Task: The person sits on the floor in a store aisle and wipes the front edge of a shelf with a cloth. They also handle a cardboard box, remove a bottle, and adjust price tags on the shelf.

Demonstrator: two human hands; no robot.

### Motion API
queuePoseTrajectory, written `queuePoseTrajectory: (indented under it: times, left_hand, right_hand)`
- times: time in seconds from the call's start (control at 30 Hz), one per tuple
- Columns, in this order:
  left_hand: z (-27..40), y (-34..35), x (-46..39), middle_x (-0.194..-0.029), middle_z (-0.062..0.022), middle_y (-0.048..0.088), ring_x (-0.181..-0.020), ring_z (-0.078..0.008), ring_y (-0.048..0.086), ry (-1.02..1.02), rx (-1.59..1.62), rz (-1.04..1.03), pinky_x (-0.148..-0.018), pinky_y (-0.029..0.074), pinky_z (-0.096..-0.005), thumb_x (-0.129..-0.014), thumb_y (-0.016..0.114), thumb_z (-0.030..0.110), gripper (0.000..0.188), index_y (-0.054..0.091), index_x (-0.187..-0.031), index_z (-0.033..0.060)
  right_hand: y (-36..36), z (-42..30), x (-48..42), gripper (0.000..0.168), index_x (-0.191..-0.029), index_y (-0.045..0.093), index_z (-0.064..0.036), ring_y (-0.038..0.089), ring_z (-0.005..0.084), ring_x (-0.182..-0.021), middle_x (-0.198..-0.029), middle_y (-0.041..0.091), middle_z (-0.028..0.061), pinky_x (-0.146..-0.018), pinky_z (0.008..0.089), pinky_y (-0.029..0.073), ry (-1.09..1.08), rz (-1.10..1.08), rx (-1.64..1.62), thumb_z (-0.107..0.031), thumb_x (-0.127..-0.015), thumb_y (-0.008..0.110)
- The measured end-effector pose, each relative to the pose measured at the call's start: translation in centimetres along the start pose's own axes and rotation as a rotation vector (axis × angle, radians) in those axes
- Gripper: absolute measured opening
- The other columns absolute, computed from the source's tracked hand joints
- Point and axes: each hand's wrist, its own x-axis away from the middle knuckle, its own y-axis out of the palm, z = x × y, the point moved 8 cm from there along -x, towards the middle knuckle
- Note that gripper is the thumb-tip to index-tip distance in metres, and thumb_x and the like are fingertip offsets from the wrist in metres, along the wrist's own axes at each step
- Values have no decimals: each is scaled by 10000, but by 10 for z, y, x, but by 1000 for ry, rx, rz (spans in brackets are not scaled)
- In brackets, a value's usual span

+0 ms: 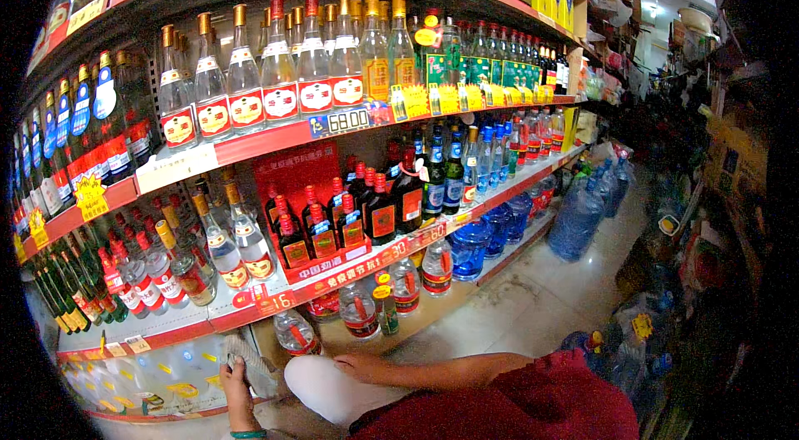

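Note:
At the lower left, my left hand (236, 387), with a green bracelet at the wrist, holds a greyish cloth (249, 362) beside the lowest shelf's front. My right hand (354, 368) rests on my light-clothed knee (331, 387); its fingers are partly hidden, so its grip is unclear. Just beyond the knee, a large clear plastic bottle (294, 331) stands tilted in the picture. More clear bottles with red labels (359, 312) stand along the bottom shelf. Above the cloth, clear glass liquor bottles (249, 240) stand on the shelf.
Red-edged shelves (374, 128) hold many glass bottles, with yellow price tags on the edge. Dark bottles with red caps (381, 215) fill the middle shelf. Blue plastic jugs (471, 249) sit low down; wrapped blue bottles (577, 221) stand on the tiled floor. Bagged goods crowd the right.

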Motion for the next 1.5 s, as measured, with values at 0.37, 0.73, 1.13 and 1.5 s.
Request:
queuePoseTrajectory:
  times: [0.37,0.73,1.13,1.5]
  left_hand:
    - [14,30,31,-788,16,491,-625,-92,473,-256,29,-111,-519,430,-246,-861,562,250,215,525,-1004,93]
    - [16,17,44,-718,50,424,-648,-68,468,-199,-79,-216,-522,455,-246,-853,582,103,103,486,-889,105]
    - [14,-41,29,-751,30,540,-663,-77,479,-10,86,12,-615,388,-204,-848,591,174,109,531,-834,84]
    - [41,-46,44,-1015,-58,595,-886,-168,590,-72,162,53,-765,489,-299,-886,562,179,290,515,-1132,32]
  right_hand:
    - [-39,-136,-50,505,-1333,361,-68,500,352,-1080,-1212,485,202,-918,412,405,-438,180,-85,-252,-886,509]
    - [10,-163,-78,483,-1252,436,-56,566,303,-973,-1079,539,185,-819,371,462,-402,25,-89,-122,-806,608]
    - [14,-137,-123,238,-1083,527,-23,521,115,-901,-976,562,38,-809,261,422,-219,-65,-663,-119,-869,486]
    - [34,-196,-98,377,-1173,500,-27,506,105,-988,-1038,571,27,-864,252,405,-412,-408,-370,-204,-858,605]
